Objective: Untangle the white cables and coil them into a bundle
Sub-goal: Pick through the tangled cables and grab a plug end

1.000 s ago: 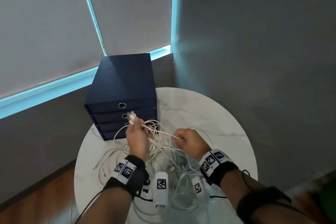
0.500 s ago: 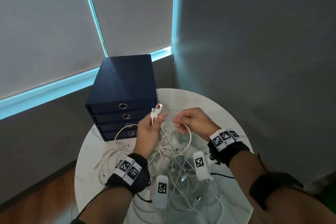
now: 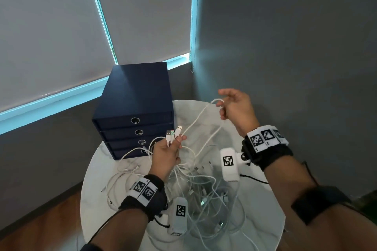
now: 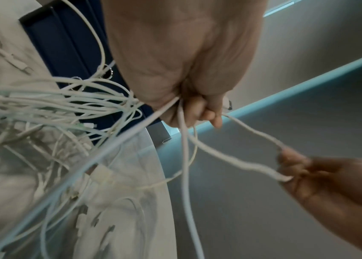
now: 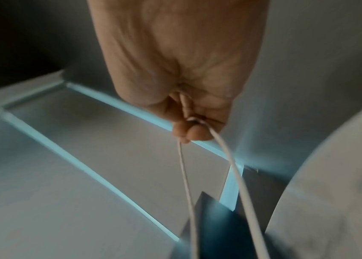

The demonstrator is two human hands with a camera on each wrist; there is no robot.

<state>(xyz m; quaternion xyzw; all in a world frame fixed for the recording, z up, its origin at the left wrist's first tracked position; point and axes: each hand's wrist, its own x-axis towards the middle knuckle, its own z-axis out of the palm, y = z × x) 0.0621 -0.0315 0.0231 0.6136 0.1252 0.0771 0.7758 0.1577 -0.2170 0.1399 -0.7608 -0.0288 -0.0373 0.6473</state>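
A tangle of white cables (image 3: 195,187) lies on the round white marble table (image 3: 263,206). My left hand (image 3: 169,153) is raised over the pile and grips several cable strands, with two USB plugs (image 3: 173,133) sticking up above its fingers. My right hand (image 3: 234,108) is higher and to the right, pinching the bend of a white cable loop (image 3: 204,120) that runs back down to the left hand. The left wrist view shows the loop (image 4: 237,157) stretched between both hands. In the right wrist view the loop (image 5: 219,157) hangs from my curled fingers.
A dark blue drawer box (image 3: 136,112) with ring pulls stands at the table's back left, close to the cables. Behind it are window blinds (image 3: 61,26); a grey wall (image 3: 285,47) is to the right. Wooden floor (image 3: 40,220) shows at lower left.
My right hand has risen up and to the right, drawing the white loop out of the pile. My left hand has lifted slightly with the plugs.
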